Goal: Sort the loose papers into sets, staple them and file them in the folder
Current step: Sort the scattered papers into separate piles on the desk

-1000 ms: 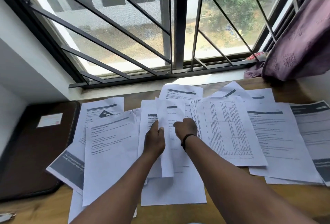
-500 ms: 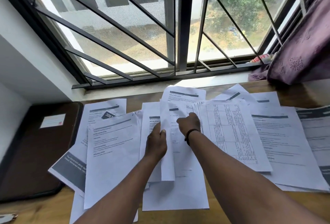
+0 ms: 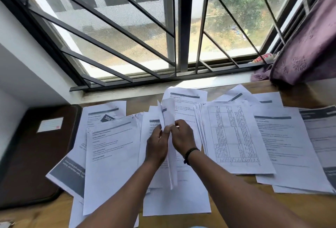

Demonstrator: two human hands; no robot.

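Observation:
Loose printed papers (image 3: pixel 112 155) lie spread over the wooden desk (image 3: pixel 241 207) below the window. My left hand (image 3: pixel 156 147) and my right hand (image 3: pixel 183 138) meet at the desk's middle and together pinch one sheet (image 3: pixel 168 116), which stands nearly on edge between them. A stack with a printed table (image 3: pixel 234 136) lies just right of my right hand. The dark brown folder (image 3: pixel 31 155) lies closed at the far left, a white label on its cover.
A barred window (image 3: pixel 178 27) runs along the desk's far edge. A purple curtain (image 3: pixel 309 42) hangs at the right, over the sill. A small metallic object (image 3: pixel 6 225) shows at the bottom left corner, too cut off to identify.
My hands have drawn together on the lifted sheet, which has swung from lying half flat to standing on edge. The other papers and the folder have stayed put.

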